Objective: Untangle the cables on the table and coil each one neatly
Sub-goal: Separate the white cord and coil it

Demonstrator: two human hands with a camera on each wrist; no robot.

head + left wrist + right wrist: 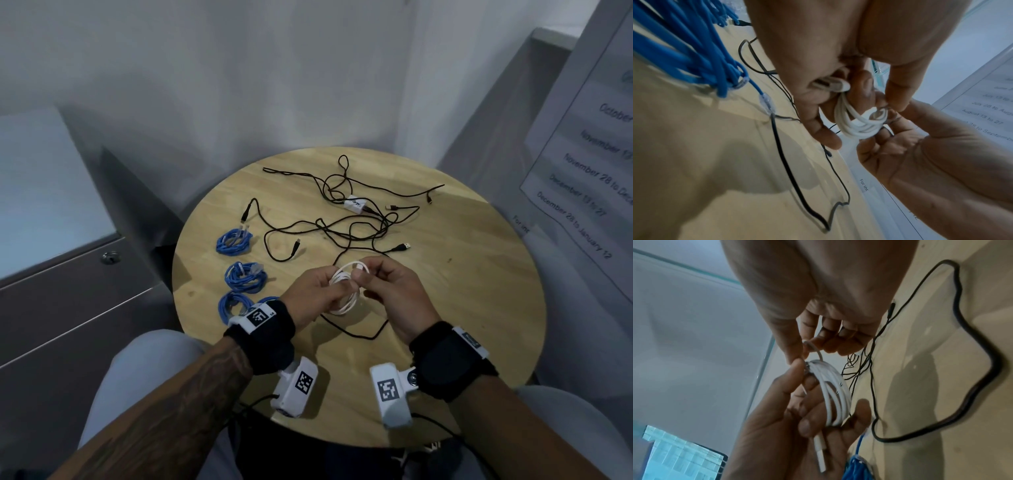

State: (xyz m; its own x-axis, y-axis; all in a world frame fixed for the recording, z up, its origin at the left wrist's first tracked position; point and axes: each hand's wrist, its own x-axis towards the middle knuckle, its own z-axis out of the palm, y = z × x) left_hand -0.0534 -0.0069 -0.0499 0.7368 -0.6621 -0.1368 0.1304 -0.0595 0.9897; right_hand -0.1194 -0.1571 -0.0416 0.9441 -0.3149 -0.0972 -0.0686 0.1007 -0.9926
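White cable [343, 289] is wound into a small coil, held in the air over the near middle of the round wooden table [462, 291], between both hands; left hand [313, 294] has fingers curled round the coil, its plug end lying across the palm in the right wrist view; right hand [394, 293] pinches the cable's other end between thumb and fingertips at the top of the coil, probably the small connector, though the wrist views are too blurred to be sure; both hands closed on the same cable. Black cables [356, 219] lie loose and tangled across the far half of the table, one loop trailing near the table edge under the hands; a small white tag [355, 204] sits in the tangle. Blue cables [239, 267] are coiled in bundles in a row along the left side of the table, well apart from the white coil. A printed notice [589, 161] hangs on the right.
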